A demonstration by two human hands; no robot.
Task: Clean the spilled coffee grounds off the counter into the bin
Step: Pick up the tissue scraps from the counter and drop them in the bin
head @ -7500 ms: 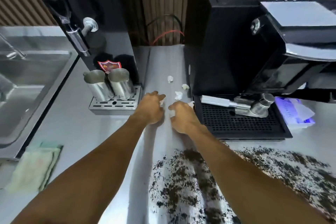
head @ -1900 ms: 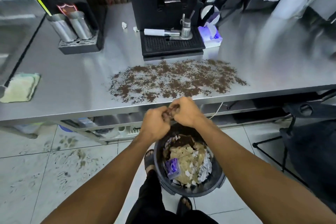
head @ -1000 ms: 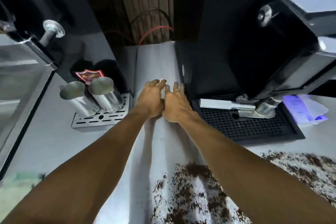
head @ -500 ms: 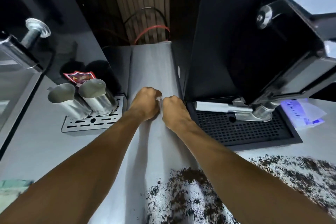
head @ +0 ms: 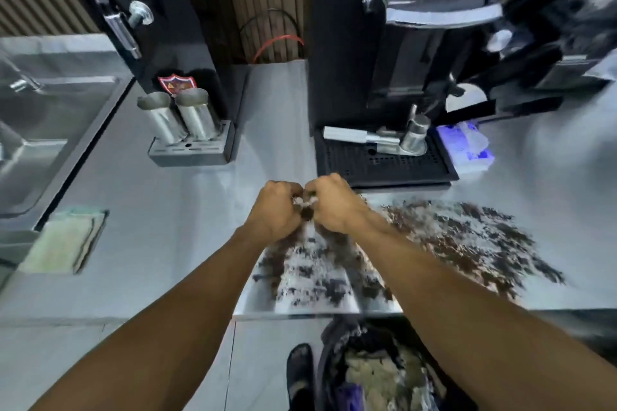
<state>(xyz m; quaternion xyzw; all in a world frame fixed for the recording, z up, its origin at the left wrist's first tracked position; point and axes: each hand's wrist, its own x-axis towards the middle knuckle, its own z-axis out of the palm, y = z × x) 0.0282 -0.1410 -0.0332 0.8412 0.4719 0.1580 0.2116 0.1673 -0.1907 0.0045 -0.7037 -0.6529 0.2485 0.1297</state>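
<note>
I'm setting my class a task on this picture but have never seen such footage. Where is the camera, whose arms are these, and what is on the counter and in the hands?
No machine here: the camera sits on a person's head, looking down at their own arms. The left hand and right hand are fists side by side, their grip closed on whitish scraps. Spilled coffee grounds cover part of the counter. Behind stand a black coffee machine and two steel jugs; a folded cloth lies to the left. A bin stands on the floor below the counter's edge.
</note>
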